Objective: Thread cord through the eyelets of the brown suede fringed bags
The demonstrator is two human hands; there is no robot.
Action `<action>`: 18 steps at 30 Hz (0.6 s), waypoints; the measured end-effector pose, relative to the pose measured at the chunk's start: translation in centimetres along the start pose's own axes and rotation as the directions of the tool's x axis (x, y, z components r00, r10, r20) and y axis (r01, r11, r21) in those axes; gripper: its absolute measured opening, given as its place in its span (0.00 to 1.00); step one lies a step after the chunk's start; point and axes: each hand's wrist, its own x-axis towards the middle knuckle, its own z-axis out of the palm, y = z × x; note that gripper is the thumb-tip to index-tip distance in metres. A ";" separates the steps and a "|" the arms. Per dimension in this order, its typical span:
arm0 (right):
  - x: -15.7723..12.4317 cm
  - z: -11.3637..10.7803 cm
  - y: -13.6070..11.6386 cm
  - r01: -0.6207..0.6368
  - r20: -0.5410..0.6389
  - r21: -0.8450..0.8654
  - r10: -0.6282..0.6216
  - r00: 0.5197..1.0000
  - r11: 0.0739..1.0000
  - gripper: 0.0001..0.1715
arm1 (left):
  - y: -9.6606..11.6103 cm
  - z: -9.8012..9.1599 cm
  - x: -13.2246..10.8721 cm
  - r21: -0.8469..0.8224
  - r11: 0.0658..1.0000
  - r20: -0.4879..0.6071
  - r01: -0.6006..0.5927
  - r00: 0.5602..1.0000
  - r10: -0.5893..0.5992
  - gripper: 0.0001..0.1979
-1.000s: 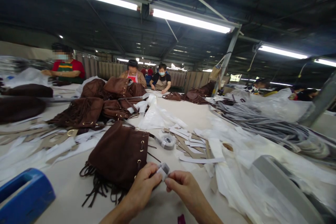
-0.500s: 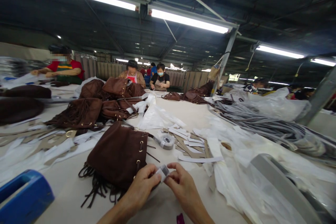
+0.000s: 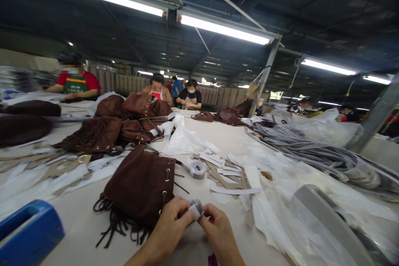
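Observation:
My left hand [image 3: 170,226] and my right hand [image 3: 218,228] meet at the bottom middle, both pinching a small grey-white piece [image 3: 196,208] between their fingertips. Just behind my left hand lies a dark brown suede fringed bag [image 3: 140,185] with metal eyelets, flat on the pale table [image 3: 75,224]. A roll of grey tape [image 3: 196,169] sits a little beyond the bag, to the right.
A blue plastic object [image 3: 28,232] sits at the bottom left. More brown fringed bags [image 3: 102,133] pile up behind. Card strips [image 3: 227,174], white plastic sheets [image 3: 289,208] and grey cords [image 3: 318,153] cover the right side. Other people [image 3: 76,83] work at the far edge.
My hands have dropped slightly lower in the view and closed nearer together around the small piece. The bag and tape stay where they were.

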 end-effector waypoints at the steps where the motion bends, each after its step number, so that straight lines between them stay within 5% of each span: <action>1: -0.2 0.1 0.0 -0.004 0.013 0.063 0.003 1.000 0.998 0.15 | 0.1 0.1 -0.1 0.011 1.000 -0.011 -0.004 1.000 0.004 0.14; 4: -0.9 0.4 0.0 -0.215 0.132 0.404 0.176 0.975 0.889 0.12 | 0.3 0.5 -0.5 0.036 0.999 -0.030 -0.030 0.999 0.031 0.13; 7: -1.6 0.5 0.3 -0.476 0.336 0.680 0.339 0.879 0.558 0.19 | 0.2 0.7 -0.8 0.035 0.998 -0.032 -0.046 0.998 0.047 0.11; 9: -1.8 0.5 0.8 -0.528 0.408 0.731 0.345 0.846 0.432 0.23 | 0.1 0.9 -0.9 0.037 0.998 -0.033 -0.048 0.998 0.049 0.10; 12: -1.7 0.7 1.9 -0.513 0.408 0.724 0.314 0.857 0.460 0.25 | 0.0 1.1 -0.8 0.045 0.998 -0.039 -0.049 0.998 0.050 0.10; 18: -1.9 1.6 3.5 -0.331 0.214 0.717 0.258 0.942 0.613 0.27 | -0.3 1.2 -1.0 0.098 0.986 -0.032 -0.137 0.990 0.141 0.08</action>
